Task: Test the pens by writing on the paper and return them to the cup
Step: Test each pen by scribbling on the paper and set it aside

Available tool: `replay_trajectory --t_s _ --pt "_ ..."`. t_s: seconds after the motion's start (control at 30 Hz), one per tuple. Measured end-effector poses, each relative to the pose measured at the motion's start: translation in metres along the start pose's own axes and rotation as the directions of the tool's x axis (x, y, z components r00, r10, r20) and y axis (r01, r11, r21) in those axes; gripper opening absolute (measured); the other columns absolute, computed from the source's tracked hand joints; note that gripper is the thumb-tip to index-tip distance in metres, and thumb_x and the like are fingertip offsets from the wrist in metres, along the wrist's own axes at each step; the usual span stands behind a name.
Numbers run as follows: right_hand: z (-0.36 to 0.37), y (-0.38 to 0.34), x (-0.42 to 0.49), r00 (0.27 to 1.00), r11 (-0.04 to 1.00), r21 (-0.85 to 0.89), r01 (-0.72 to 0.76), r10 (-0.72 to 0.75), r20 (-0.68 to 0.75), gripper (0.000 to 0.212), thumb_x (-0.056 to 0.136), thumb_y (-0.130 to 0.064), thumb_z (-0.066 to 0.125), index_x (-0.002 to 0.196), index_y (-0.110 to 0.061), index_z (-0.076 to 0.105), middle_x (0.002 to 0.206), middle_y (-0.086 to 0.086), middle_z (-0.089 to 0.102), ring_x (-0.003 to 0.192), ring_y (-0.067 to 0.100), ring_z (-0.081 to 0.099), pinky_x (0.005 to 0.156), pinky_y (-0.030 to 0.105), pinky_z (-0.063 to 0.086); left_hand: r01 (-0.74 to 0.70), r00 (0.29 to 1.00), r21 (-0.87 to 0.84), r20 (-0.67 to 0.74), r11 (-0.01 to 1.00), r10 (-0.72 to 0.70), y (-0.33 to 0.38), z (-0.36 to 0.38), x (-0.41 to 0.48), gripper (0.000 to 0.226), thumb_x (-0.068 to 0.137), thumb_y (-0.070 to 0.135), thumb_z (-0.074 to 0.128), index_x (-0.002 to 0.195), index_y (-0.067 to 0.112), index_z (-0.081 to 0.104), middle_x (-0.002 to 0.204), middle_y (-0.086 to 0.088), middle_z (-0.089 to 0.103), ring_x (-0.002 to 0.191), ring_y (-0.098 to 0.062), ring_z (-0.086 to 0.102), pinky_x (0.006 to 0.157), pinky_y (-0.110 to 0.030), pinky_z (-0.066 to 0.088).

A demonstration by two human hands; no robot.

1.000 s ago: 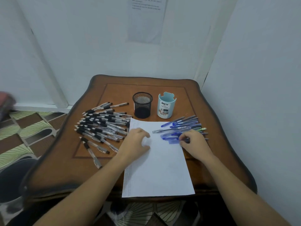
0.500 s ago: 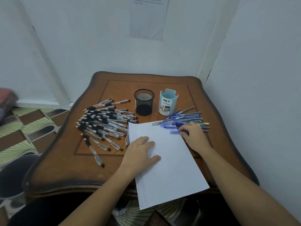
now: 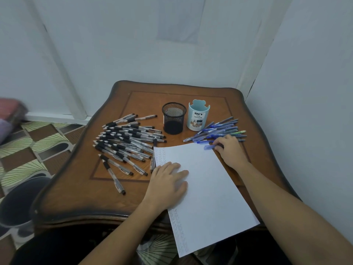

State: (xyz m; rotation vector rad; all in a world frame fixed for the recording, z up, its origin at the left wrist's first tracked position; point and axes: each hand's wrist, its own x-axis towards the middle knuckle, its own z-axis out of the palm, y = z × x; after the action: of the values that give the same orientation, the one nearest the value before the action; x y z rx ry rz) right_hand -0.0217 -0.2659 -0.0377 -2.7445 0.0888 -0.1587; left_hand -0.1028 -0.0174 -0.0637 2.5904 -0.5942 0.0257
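Note:
A white sheet of paper (image 3: 206,190) lies tilted on the wooden table (image 3: 76,192), its near corner hanging over the front edge. My left hand (image 3: 168,180) rests flat on its left side, fingers spread. My right hand (image 3: 230,150) sits at the paper's far right corner, fingertips closed on a blue pen (image 3: 209,147) at the near edge of a pile of blue pens (image 3: 219,131). A large pile of black-grip pens (image 3: 126,140) covers the table's left. A black mesh cup (image 3: 173,117) and a light blue desk organizer cup (image 3: 198,117) stand behind the paper.
White walls close the table in at the back and right. A patterned tiled floor (image 3: 28,150) lies to the left, with a dark round bin (image 3: 17,203) near the table's left front corner. One black-grip pen (image 3: 114,177) lies apart, closer to the front.
The paper has turned clockwise under my left hand, its near end swinging right and over the table edge. My right hand stayed at the blue pens, fingers on one pen.

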Motion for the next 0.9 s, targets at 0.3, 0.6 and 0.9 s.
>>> replay_trajectory --t_s 0.3,0.6,0.9 --pt "-0.011 -0.004 -0.022 0.999 0.982 -0.184 0.039 -0.032 0.038 0.009 0.104 -0.024 0.047 0.108 -0.023 0.055 0.114 0.000 0.062 0.108 0.019 0.054 0.097 0.034 0.034 0.115 0.991 0.094 0.061 0.989 -0.121 -0.010 -0.009 0.000 0.080 0.076 0.075 0.042 0.136 0.022 0.048 0.145 0.002 0.038 0.141 -0.021 0.025 0.117 -0.043 0.020" --pt "-0.020 0.016 -0.056 0.996 0.996 -0.056 -0.063 0.066 0.056 0.028 0.105 -0.026 0.041 0.113 -0.010 0.062 0.111 0.010 0.064 0.099 0.023 0.060 0.084 0.029 0.046 0.097 0.994 0.016 0.043 0.995 -0.098 -0.015 -0.022 -0.010 0.053 0.092 0.048 0.055 0.140 0.027 0.050 0.153 -0.002 0.035 0.141 -0.019 0.028 0.115 -0.034 0.021" --pt "-0.038 0.013 -0.075 0.937 0.931 -0.218 -0.293 0.325 0.126 0.047 0.100 -0.059 0.027 0.131 -0.033 0.051 0.131 0.007 0.061 0.119 0.036 0.058 0.100 0.069 0.041 0.124 0.964 -0.045 0.241 0.991 -0.110 -0.024 -0.036 -0.012 0.099 0.070 0.063 0.050 0.152 0.013 0.027 0.161 0.002 0.017 0.148 -0.016 0.007 0.119 -0.034 0.011"
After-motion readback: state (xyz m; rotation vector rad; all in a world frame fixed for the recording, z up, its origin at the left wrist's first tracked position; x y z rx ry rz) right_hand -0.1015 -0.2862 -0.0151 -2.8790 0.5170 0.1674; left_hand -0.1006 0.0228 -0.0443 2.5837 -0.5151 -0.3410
